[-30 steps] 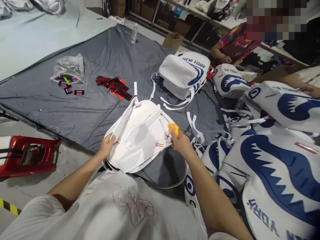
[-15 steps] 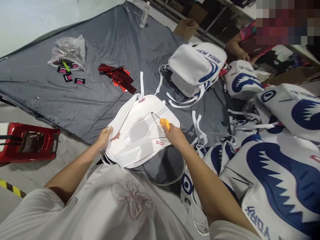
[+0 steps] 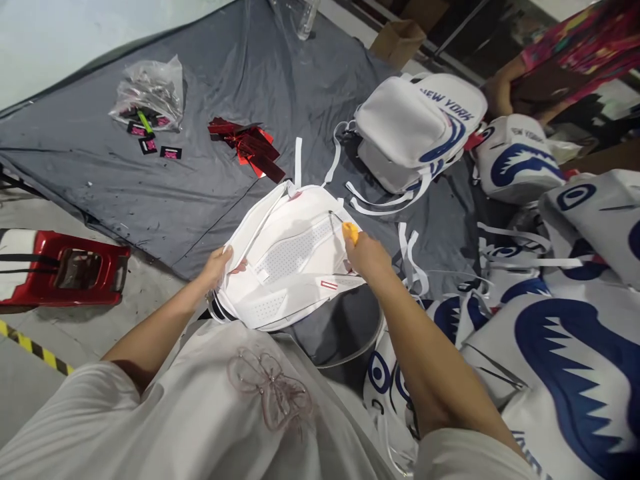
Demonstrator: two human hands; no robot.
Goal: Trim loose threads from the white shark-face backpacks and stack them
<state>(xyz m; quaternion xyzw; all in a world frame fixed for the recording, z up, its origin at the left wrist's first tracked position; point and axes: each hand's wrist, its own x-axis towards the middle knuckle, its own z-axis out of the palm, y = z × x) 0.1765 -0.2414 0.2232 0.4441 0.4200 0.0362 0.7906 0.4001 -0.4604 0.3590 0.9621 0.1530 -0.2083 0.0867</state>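
Note:
A white backpack [image 3: 310,200] lies with its dotted back panel facing up, straps loose around it, near my body. My left hand [image 3: 216,268] is closed on its left edge, thumb on top and fingertips underneath. Tucked in my right hand [image 3: 367,257] is a yellow-handled tool [image 3: 351,231] with a thin metal tip, which points left over the panel. The fingers of that hand are at the backpack's right edge; whether they also pinch the fabric is hard to make out. A small red-outlined label [image 3: 329,285] shows on the backpack's lower side.
Finished-looking white backpacks [image 3: 405,123] stand at the table's right; more backpacks [image 3: 565,360] are heaped beside me. On the grey cloth [image 3: 195,207] lie red strips [image 3: 250,147], black tags [image 3: 171,153] and a plastic bag [image 3: 150,90]. A red stool [image 3: 90,270] stands left. Another person's arm [image 3: 500,87] shows upper right.
My right hand has moved slightly right with the yellow-handled tool, to the backpack's right edge. My left hand keeps its hold on the left edge. The whole view has shifted somewhat.

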